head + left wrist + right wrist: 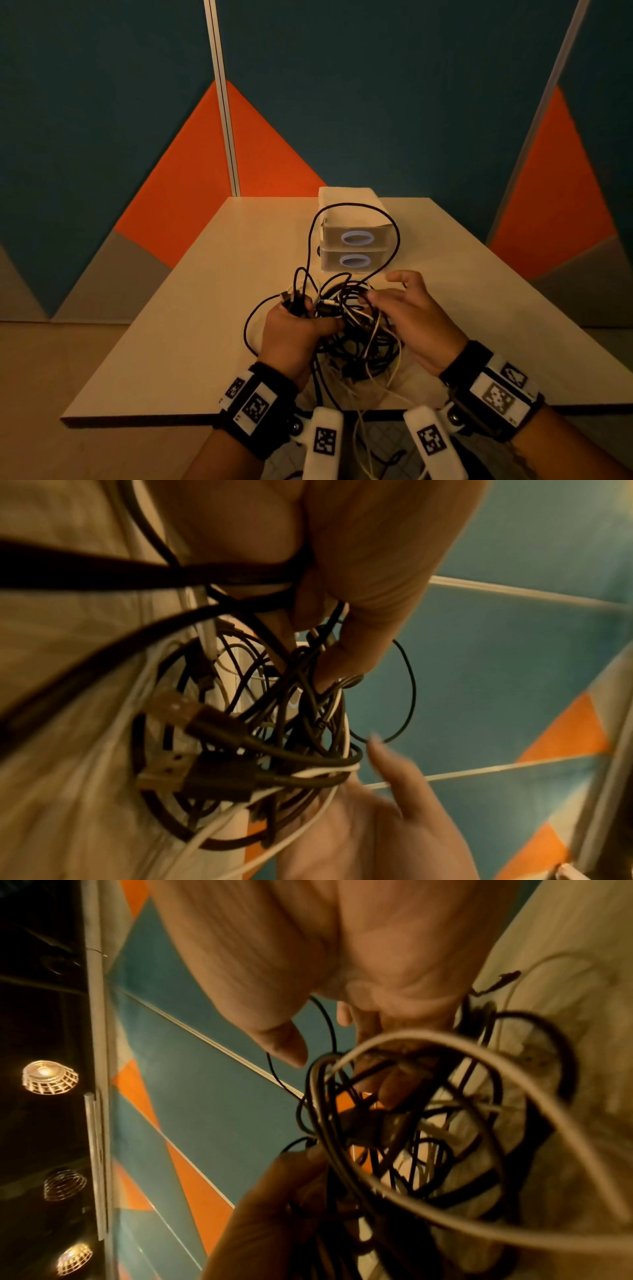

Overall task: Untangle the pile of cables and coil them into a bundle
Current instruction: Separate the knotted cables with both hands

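A tangle of black and white cables (356,337) hangs just above the near part of the pale table (205,291). My left hand (301,322) grips several strands of it in a fist, plug ends sticking up past the knuckles. In the left wrist view its fingers (346,631) curl round the strands, and two USB plugs (171,707) jut out of the cable tangle (274,723). My right hand (394,301) reaches in from the right with spread, nearly straight fingers touching the tangle. A tall black loop (342,205) rises behind. The right wrist view shows the cable tangle (411,1137) blurred.
A white two-drawer box (352,236) stands at the middle of the table, right behind the loop. Some white and black strands (363,442) hang over the table's front edge toward my lap. Teal and orange wall panels stand behind.
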Tool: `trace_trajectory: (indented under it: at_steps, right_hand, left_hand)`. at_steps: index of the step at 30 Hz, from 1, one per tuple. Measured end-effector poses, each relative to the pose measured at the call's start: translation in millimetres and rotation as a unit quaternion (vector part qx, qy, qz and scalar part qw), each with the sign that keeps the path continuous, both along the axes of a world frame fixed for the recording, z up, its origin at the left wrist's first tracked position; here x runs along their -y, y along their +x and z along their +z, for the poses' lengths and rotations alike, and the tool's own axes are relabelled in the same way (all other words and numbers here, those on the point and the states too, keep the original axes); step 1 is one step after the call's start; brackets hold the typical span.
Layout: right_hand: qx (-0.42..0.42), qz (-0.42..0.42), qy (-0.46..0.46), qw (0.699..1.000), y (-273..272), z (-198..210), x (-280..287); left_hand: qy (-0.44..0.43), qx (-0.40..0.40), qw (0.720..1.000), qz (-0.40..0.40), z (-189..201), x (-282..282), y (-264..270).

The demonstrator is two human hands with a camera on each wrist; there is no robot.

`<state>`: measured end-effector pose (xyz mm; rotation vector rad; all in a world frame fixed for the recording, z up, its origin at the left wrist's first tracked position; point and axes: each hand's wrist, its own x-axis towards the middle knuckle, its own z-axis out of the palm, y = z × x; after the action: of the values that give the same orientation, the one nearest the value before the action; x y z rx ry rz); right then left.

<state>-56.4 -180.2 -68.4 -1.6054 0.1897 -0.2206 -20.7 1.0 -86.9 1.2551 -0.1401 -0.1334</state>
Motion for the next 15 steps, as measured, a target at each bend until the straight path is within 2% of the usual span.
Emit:
trace_trajectory:
  at_steps: [2,4,5,9,15]
  right_hand:
    - [-0.003,-0.006,-0.022,1.000,-7.5,-2.6,6.0]
    - [-0.017,0.046,-0.118,0.992,-16.2,-3.1,8.0]
    - [-0.020,0.087,-0.135,0.987,-18.9,-3.4,6.5]
    - [-0.056,0.174,-0.015,0.983,-16.8,1.0,4.7]
    - [-0.073,0.151,0.035,0.985,0.1,4.3,7.3]
  left_hand:
    - [-0.012,-0.006,1.000,0.004,-1.8,-2.0,3.1]
    - [-0.008,-0.007,1.000,0.004,-3.1,-1.6,3.7]
    - [-0.001,-0.003,1.000,0.005,-3.5,-1.1,3.2]
    - [0.017,0.014,1.000,0.002,-2.6,1.3,0.0]
    - [0.049,0.053,0.997,-0.022,7.1,0.3,13.2]
